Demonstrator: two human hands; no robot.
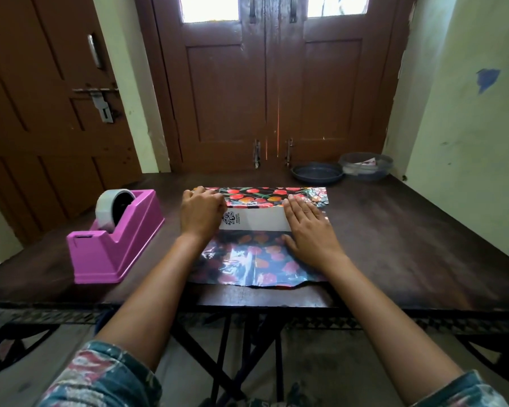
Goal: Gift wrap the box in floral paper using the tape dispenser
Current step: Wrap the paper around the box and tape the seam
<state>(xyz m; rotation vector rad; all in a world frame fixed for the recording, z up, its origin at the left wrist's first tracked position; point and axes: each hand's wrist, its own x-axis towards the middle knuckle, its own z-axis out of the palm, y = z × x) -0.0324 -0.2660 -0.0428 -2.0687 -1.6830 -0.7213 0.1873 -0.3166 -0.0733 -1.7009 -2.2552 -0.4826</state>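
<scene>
Left grip: my left grip (202, 214) has its fingers curled and knuckles up at the left end of the box, bunched on the edge of the floral paper there; the fingertips are hidden under the hand.
Right grip: my right grip (306, 227) lies flat with the fingers straight and slightly spread. The palm rests on the paper, the fingers press the right end of the box, and the thumb points inward along the box's near edge.
Box: the white box (259, 220) lies long side toward me in the middle of the surface, between my two hands. Its top is bare, with a small black printed mark near the left end.
Floral paper: the floral paper (247, 259) is dark and glossy with red and orange blooms, and it lies spread under the box. Its near part reaches almost to the front edge of the surface, where its rim is uneven. Its far part is raised along the box's far side and looks crumpled at the right corner.
Tape dispenser: the pink tape dispenser (115, 239) stands on the surface to the left of the paper, apart from it, and carries a tape roll (109, 205).
Surface: the dark wooden surface (394, 230) also bears a dark dish (316, 173) and a clear container (365, 167), side by side at the far right.
Behind: a brown double door (265, 98) stands just past the far edge.
Sleeves: patterned sleeves (100, 377) cover my upper arms.
</scene>
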